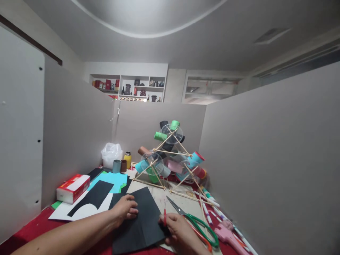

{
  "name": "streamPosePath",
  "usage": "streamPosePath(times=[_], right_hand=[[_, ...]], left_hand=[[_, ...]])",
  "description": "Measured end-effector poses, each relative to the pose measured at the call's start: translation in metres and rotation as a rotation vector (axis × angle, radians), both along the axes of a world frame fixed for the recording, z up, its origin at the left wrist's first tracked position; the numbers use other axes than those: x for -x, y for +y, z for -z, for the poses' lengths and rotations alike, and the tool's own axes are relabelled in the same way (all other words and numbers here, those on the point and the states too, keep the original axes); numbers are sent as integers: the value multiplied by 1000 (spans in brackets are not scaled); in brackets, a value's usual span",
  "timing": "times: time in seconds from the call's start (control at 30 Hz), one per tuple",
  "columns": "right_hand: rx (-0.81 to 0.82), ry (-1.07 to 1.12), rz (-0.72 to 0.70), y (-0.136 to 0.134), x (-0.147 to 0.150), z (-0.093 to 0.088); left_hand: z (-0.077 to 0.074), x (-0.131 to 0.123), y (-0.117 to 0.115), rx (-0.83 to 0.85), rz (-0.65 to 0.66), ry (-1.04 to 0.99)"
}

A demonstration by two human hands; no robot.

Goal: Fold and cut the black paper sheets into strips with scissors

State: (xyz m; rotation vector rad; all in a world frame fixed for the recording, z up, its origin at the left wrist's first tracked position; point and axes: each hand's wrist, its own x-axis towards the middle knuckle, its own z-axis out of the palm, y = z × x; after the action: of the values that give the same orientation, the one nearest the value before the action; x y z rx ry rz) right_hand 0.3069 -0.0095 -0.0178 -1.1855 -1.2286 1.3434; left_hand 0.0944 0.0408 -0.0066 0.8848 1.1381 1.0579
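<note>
A sheet of black paper (146,212) lies before me with a faint crease down it. My left hand (124,209) rests on its upper left part, fingers loosely spread and holding nothing. At the right edge of the sheet, my right hand (177,228) is closed around a small red-handled tool (165,216) whose thin tip points up; its exact kind is unclear. Close to that hand lie large scissors with green handles (199,223), blades partly apart. An orange handle (203,236) shows beside them, partly hidden by my hand.
Behind the paper stands a stick frame (172,189) bearing clear discs and coloured paper tubes. To the left are a tissue pack (73,189), cut black paper (92,194) and blue paper (117,179). A pink tool (228,235) and markers lie right. Grey partitions enclose the table.
</note>
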Motion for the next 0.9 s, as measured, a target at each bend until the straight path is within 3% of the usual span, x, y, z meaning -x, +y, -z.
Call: streamPosePath(times=[0.13, 0.3, 0.5, 0.63, 0.8, 0.9], right_hand=[[-35, -59, 68, 6, 1, -3], [-247, -90, 174, 1, 0, -31], [-481, -200, 185, -15, 7, -61], [-610, -287, 171, -20, 10, -61], [-706, -304, 256, -20, 12, -58], [-721, -296, 224, -16, 13, -57]], left_hand=[[-1, 2, 1, 2, -40, -31], [-13, 3, 3, -8, -62, -126], [-30, -4, -3, 98, 185, -387], [-29, -8, -2, 35, 280, -418], [-27, -7, 3, -78, 165, -416], [-32, -5, -1, -139, 128, -423]])
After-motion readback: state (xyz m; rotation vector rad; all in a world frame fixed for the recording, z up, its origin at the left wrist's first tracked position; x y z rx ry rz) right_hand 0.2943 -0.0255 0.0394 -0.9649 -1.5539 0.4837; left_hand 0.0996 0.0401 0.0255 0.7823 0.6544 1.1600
